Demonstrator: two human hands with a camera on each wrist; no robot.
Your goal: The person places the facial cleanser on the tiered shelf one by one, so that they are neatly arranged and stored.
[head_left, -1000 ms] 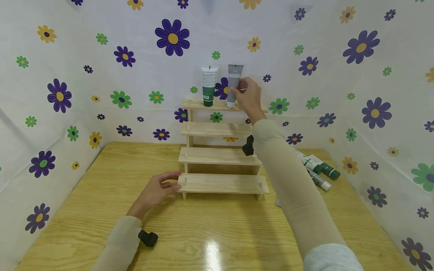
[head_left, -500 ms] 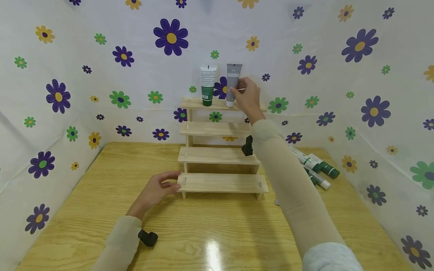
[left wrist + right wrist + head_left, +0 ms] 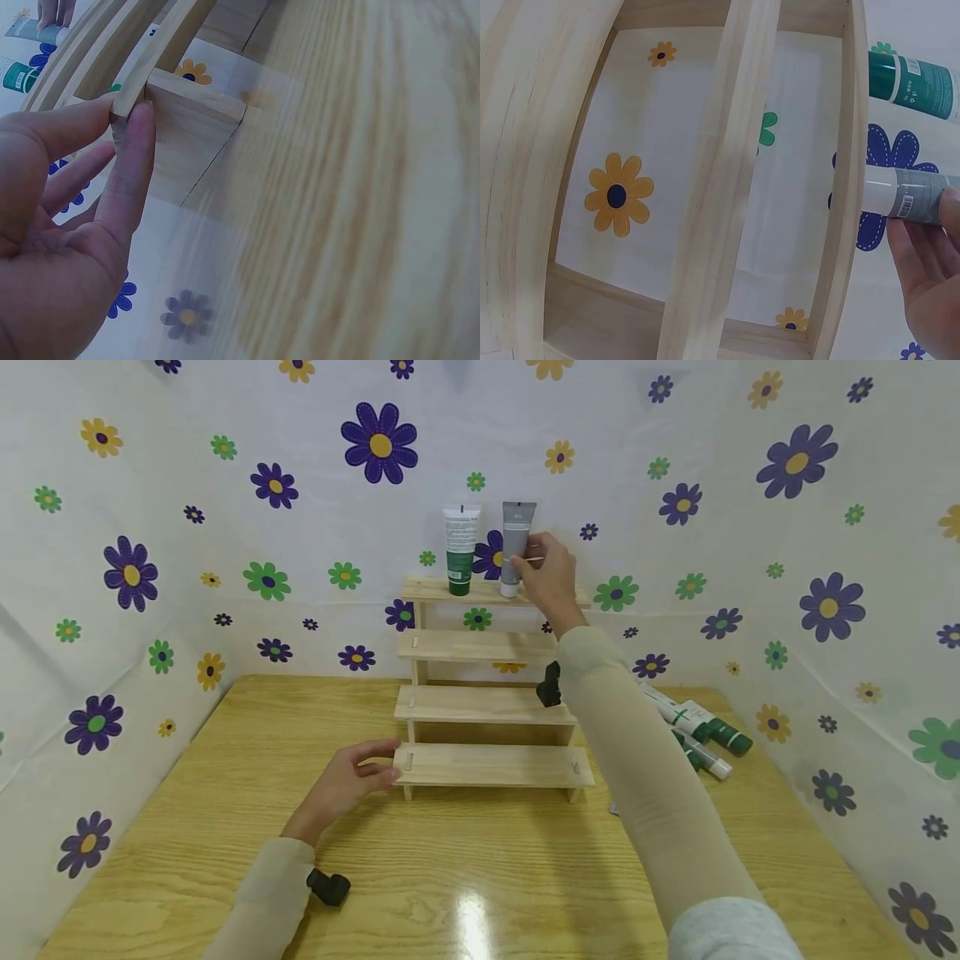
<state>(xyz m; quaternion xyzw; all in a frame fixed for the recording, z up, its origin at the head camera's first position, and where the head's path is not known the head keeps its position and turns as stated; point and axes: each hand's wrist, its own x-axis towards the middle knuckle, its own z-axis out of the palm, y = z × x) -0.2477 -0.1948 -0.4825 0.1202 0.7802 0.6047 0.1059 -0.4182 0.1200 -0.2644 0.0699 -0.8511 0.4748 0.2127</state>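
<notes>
On the top step of a tiered wooden rack (image 3: 495, 767) stands a grey tube (image 3: 516, 539), its white cap downward. My right hand (image 3: 551, 572) pinches that tube between thumb and fingers from the right. Left of it, a white-and-green tube (image 3: 461, 547) stands upright on the same step, also cap down. My left hand (image 3: 348, 781) holds the left end of the lowest step. In the left wrist view, the thumb and a finger of the left hand (image 3: 90, 202) pinch the board's corner. The right wrist view shows the grey tube's white cap at the top step's edge.
Several white, green and grey tubes (image 3: 697, 731) lie in a pile on the wooden table (image 3: 337, 893), right of the rack and partly behind my right forearm. A flowered sheet (image 3: 337, 527) hangs behind the rack and along both sides.
</notes>
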